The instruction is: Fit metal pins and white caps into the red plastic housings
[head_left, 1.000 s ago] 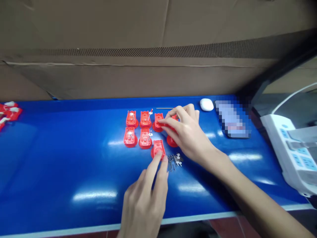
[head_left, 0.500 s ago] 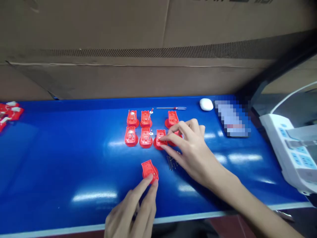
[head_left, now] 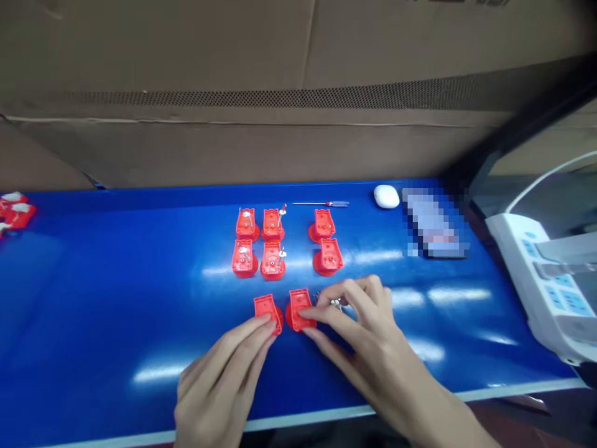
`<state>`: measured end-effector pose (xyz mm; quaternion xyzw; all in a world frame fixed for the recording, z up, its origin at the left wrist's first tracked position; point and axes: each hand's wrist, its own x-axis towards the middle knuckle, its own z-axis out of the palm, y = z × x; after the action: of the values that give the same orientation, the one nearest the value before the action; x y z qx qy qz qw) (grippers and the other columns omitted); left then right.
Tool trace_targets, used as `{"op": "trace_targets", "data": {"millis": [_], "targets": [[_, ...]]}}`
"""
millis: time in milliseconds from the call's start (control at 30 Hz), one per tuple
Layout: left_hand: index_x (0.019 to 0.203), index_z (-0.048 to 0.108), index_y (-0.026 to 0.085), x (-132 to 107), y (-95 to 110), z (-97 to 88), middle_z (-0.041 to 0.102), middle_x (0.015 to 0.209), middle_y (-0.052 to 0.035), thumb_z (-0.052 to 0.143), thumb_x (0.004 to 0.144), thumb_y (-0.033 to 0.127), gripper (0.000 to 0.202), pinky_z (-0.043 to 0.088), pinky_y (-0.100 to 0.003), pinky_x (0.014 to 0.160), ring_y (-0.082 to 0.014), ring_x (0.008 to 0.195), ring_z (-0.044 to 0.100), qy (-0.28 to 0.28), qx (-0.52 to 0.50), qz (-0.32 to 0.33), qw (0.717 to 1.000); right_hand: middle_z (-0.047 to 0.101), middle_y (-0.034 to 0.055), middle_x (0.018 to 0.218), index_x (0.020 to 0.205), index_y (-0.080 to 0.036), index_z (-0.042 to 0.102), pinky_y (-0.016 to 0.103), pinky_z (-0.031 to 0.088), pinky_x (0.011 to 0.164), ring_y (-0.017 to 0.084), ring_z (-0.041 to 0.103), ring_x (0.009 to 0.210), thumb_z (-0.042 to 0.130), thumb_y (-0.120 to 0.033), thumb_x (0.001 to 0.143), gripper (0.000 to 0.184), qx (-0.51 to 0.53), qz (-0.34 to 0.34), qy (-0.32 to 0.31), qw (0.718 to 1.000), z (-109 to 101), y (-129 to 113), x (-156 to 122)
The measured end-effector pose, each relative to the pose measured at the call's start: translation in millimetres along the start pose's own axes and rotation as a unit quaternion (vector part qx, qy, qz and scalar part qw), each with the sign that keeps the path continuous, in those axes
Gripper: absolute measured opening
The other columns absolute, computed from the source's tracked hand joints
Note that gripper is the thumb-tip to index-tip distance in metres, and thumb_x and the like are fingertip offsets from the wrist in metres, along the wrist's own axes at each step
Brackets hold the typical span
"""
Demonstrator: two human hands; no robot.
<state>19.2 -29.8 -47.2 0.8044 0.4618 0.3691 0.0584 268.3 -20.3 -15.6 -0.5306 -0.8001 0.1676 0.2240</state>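
Note:
My left hand (head_left: 224, 373) grips the lower edge of a red plastic housing (head_left: 265, 305) with a round base, near the front of the blue table. Just to its right, my right hand (head_left: 368, 342) pinches a second red housing (head_left: 299, 300) between thumb and fingers. The two housings lie side by side, a small gap between them. Behind them, several like housings sit in two rows. Those at the left, such as this housing with a white part (head_left: 272, 260), carry small white and metal pieces. Two plainer housings (head_left: 330, 254) stand at the right. Small metal pieces (head_left: 336, 303) are partly hidden by my right hand.
A screwdriver (head_left: 321, 204) lies behind the rows. Farther right are a white rounded case (head_left: 387, 196), a blurred-out phone-like object (head_left: 436, 224) and a white power strip (head_left: 536, 280). Red and white parts (head_left: 16, 211) lie at the far left. Cardboard (head_left: 233, 149) walls the back.
My right hand has drawn a housing from the front row toward me, beside the other one. My left hand and its housing have shifted slightly left.

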Motion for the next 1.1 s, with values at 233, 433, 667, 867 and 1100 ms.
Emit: {"op": "trace_targets", "data": {"millis": [233, 433, 667, 867, 1100], "targets": [[0.132, 0.08, 0.019, 4, -11, -4.4, 0.085, 0.13, -0.0025, 0.072, 0.104, 0.0, 0.035, 0.068, -0.028, 0.105, -0.0172, 0.115, 0.084, -0.031, -0.06, -0.017, 0.998, 0.066, 0.0097, 0.124, 0.133, -0.029, 0.071, 0.048, 0.052, 0.096, 0.028, 0.059, 0.111, 0.067, -0.02, 0.11, 0.025, 0.024, 0.015, 0.041, 0.999, 7, -4, -11], [0.137, 0.079, 0.025, 0, -17, -7.5, 0.083, 0.136, 0.0009, 0.067, 0.108, 0.0, 0.04, 0.065, -0.023, 0.102, -0.0134, 0.117, 0.082, -0.06, -0.057, 0.006, 0.997, 0.067, 0.0085, 0.116, 0.13, -0.031, 0.074, 0.048, 0.052, 0.095, 0.027, 0.061, 0.108, 0.068, -0.022, 0.11, 0.024, 0.032, 0.042, 0.073, 0.996, 14, -8, -13], [0.145, 0.074, 0.022, -2, -19, -7.3, 0.083, 0.139, 0.0016, 0.067, 0.105, -0.004, 0.047, 0.062, -0.023, 0.11, -0.0137, 0.124, 0.08, -0.068, -0.072, 0.01, 0.995, 0.065, 0.0079, 0.117, 0.134, -0.031, 0.071, 0.047, 0.047, 0.095, 0.028, 0.056, 0.11, 0.071, -0.019, 0.108, 0.028, 0.029, 0.039, 0.077, 0.996, 20, -5, -14], [0.139, 0.077, 0.022, -1, -18, -4.9, 0.085, 0.134, 0.0005, 0.072, 0.103, -0.003, 0.044, 0.066, -0.024, 0.105, -0.0155, 0.119, 0.083, -0.052, -0.07, 0.004, 0.996, 0.065, 0.0077, 0.117, 0.14, -0.036, 0.069, 0.049, 0.047, 0.096, 0.03, 0.057, 0.112, 0.074, -0.026, 0.107, 0.034, 0.012, 0.053, 0.096, 0.994, 4, 3, -21], [0.135, 0.079, 0.022, 3, -16, -3.7, 0.087, 0.129, 0.0003, 0.071, 0.105, 0.002, 0.037, 0.068, -0.024, 0.098, -0.0155, 0.109, 0.086, -0.045, -0.047, -0.002, 0.998, 0.062, 0.0088, 0.121, 0.136, -0.038, 0.071, 0.055, 0.048, 0.1, 0.032, 0.058, 0.113, 0.072, -0.034, 0.108, 0.029, -0.018, 0.073, 0.066, 0.995, -13, 24, -18]]}}
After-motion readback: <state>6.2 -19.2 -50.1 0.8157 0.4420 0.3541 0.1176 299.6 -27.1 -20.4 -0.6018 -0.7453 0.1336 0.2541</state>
